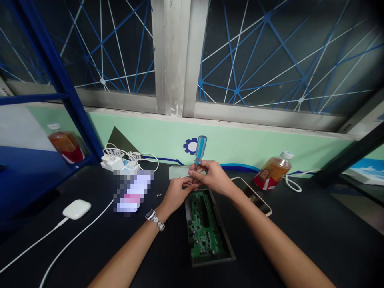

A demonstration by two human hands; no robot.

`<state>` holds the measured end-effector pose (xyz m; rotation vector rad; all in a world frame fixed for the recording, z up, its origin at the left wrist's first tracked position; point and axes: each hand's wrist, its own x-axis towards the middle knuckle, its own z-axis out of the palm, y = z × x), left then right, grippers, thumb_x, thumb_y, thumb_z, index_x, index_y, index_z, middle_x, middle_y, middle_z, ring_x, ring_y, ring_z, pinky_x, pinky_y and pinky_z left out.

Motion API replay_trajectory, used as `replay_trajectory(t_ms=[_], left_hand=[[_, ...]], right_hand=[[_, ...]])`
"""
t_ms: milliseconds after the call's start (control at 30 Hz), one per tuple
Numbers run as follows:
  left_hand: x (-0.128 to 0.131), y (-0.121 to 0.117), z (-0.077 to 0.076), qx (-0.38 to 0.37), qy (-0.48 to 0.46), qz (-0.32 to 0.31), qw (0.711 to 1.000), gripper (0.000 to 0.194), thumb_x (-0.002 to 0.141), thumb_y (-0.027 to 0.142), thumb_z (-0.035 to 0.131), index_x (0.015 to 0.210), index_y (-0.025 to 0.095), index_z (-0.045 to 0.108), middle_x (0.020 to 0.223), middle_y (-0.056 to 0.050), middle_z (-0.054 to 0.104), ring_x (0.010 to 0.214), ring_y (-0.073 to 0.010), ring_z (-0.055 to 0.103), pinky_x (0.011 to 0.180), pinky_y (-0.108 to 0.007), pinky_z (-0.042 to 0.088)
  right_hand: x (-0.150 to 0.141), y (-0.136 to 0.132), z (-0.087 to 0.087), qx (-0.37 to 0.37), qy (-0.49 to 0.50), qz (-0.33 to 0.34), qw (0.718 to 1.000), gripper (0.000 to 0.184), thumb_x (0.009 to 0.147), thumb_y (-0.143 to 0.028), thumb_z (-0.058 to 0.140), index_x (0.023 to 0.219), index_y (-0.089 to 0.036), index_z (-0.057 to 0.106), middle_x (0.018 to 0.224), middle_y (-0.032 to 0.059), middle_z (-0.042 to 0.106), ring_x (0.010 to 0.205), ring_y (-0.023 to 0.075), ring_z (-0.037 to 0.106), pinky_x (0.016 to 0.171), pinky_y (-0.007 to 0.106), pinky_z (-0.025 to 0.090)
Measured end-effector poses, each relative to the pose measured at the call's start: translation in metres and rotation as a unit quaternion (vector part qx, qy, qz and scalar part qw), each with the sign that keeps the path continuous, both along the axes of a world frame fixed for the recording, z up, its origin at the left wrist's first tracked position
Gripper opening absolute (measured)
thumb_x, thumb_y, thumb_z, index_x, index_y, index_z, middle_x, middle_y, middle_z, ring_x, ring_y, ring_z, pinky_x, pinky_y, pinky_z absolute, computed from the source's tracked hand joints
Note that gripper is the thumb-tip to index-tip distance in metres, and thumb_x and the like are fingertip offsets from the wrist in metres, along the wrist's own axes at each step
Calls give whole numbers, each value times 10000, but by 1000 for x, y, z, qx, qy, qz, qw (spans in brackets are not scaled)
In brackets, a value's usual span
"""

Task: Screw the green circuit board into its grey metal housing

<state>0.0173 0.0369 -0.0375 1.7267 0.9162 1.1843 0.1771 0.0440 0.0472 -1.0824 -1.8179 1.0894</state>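
Observation:
My right hand is closed around the lower part of a screwdriver, whose clear blue handle points up above the fingers. The shaft runs down between both hands, and its tip is hidden. Close beside it my left hand is closed, fingers pinched together near the shaft; whatever they hold cannot be made out. Both hands are over the far end of a green circuit board in a dark metal frame. A few tiny shiny pieces, possibly screws, lie left of my left hand.
A phone lies behind my right forearm, with a drink bottle beyond it. At the left are a power strip with cables, a blurred bright object and a white case on a cord. A pale sheet lies behind.

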Motion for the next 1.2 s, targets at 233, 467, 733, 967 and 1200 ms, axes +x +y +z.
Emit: replay_trajectory(t_ms=[233, 467, 733, 967, 1200], left_hand=[[-14, -3, 5, -4, 8, -51, 999, 238, 909, 308, 587, 1021, 142, 714, 969, -87, 748, 904, -209, 697, 832, -308, 530], [-11, 1, 3, 13, 6, -25, 1000, 231, 888, 325, 620, 990, 135, 702, 921, -78, 748, 850, -208, 694, 789, -306, 526], [-6, -1, 3, -2, 15, -23, 1000, 221, 882, 325, 625, 889, 126, 720, 858, -86, 758, 819, -222, 707, 753, -304, 535], [-17, -2, 8, -15, -6, -57, 998, 230, 886, 315, 616, 980, 129, 712, 946, -94, 749, 887, -213, 700, 836, -323, 540], [-10, 0, 8, 15, 1, -49, 999, 171, 882, 271, 610, 901, 128, 703, 840, -65, 748, 798, -196, 693, 792, -303, 526]], right_hand=[[4, 8, -6, -51, 32, 2, 998, 285, 715, -397, 773, 754, -144, 648, 665, 29, 684, 593, 150, 670, 566, 264, 573], [4, -2, 5, -70, 11, 70, 995, 263, 853, -361, 631, 977, -134, 680, 880, 75, 715, 750, 154, 679, 602, 240, 565], [-1, -3, -2, 38, -50, -19, 998, 225, 761, -355, 724, 798, -137, 683, 725, 45, 691, 632, 149, 647, 533, 225, 508], [6, 0, 2, -48, -22, 40, 998, 253, 793, -389, 696, 830, -143, 652, 573, -16, 624, 435, 97, 583, 421, 191, 418], [3, -8, 7, -64, -32, 108, 992, 230, 890, -326, 562, 1016, -147, 632, 748, 25, 678, 476, 94, 617, 419, 188, 427]])
